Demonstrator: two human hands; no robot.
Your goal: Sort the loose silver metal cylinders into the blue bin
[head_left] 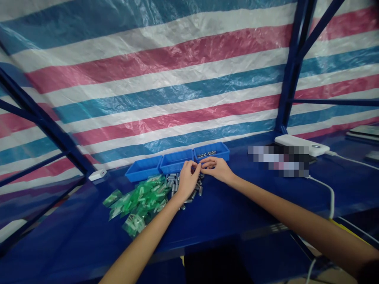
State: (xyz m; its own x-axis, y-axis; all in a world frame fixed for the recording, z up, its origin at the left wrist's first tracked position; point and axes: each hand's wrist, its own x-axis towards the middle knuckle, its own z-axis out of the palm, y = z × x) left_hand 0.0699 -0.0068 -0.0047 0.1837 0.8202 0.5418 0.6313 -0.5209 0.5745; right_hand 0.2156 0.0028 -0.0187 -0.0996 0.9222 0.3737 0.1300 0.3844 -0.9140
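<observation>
My left hand (187, 178) and my right hand (215, 167) meet over a heap of small grey metal parts (176, 182) on the blue table (237, 205). Both hands have their fingers pinched together at a tiny part between them; I cannot make out what it is. A pile of small green plastic bags (139, 201) lies just left of the metal parts. Behind the hands stand three blue trays in a row: the left tray (143, 169), the middle tray (175, 159), and the right tray (211, 152), which holds a few small metal pieces.
A striped red, white and blue tarpaulin (166, 79) hangs behind the table, framed by blue metal posts (291, 67). A white power bank (302, 144) with a white cable (330, 193) lies at the right. A small white object (97, 174) sits at the left.
</observation>
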